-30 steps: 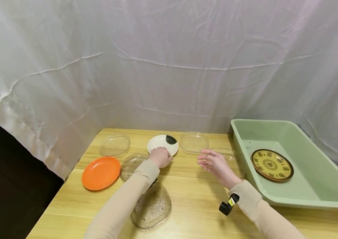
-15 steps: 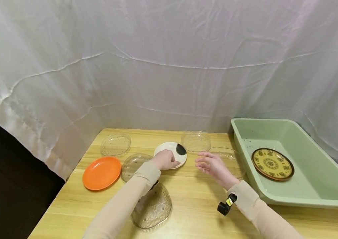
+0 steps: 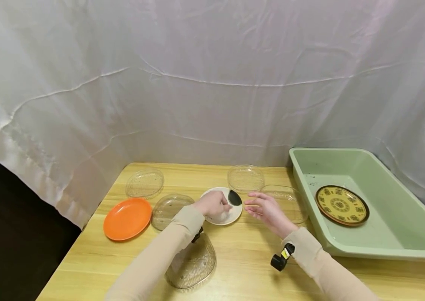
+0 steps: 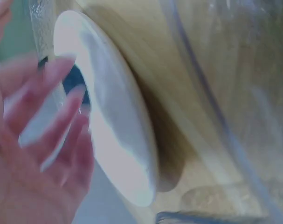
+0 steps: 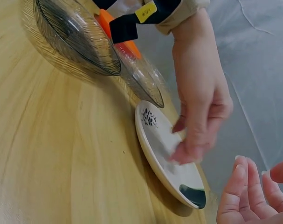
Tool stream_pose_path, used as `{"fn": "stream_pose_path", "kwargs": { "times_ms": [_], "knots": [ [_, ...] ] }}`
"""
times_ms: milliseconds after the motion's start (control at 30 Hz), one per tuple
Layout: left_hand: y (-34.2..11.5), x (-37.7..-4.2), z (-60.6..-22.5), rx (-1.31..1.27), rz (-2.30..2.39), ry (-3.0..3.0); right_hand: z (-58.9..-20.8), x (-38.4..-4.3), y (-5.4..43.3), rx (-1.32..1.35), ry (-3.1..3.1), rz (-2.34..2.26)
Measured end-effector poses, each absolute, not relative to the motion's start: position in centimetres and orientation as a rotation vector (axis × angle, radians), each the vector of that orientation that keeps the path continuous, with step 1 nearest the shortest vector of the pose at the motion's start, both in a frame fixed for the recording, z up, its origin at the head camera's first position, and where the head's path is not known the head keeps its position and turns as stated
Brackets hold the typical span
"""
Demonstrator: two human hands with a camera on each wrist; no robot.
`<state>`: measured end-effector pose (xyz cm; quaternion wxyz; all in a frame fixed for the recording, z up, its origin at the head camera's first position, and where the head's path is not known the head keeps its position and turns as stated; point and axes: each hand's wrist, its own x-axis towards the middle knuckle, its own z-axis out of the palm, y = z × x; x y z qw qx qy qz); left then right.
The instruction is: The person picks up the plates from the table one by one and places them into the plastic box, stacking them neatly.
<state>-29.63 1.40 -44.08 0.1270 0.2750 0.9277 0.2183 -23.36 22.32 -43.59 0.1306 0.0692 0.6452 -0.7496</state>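
Note:
A white oval plate [image 3: 232, 215] with a dark green patch at one edge lies on the table in front of me, a small dark floral print showing on it in the right wrist view. Over its left part is my left hand [image 3: 212, 203], fingers bent loosely downward. In the left wrist view those fingers reach over the plate [image 4: 125, 126], blurred, and none wraps round its rim; whether the tips touch it is unclear. To the plate's right, my right hand [image 3: 270, 213] hovers with spread, relaxed fingers and holds nothing.
An orange plate [image 3: 127, 218] lies at the left. Several clear plastic trays, one of them a tray [image 3: 191, 263] under my left forearm, lie around. A green basin [image 3: 389, 234] at the right holds a yellow patterned plate [image 3: 342, 205]. A grey curtain [image 3: 212, 108] hangs behind.
The white plate has slid right and nearer to me, along with my left hand. My right hand has moved only slightly left. The other plates and trays stay put.

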Motion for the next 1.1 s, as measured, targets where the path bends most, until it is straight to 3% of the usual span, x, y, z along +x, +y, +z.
{"fn": "stream_pose_path", "kwargs": {
  "times_ms": [433, 1100],
  "knots": [
    [0.3, -31.5, -45.7, 0.255, 0.85, 2.846, -45.0, -22.9, 21.3, 0.299, 1.828, -2.219],
    [-0.2, -31.4, -45.7, 0.348, 0.915, 2.779, -46.0, -22.4, 21.7, 0.327, 1.75, -2.258]
  ]
}}
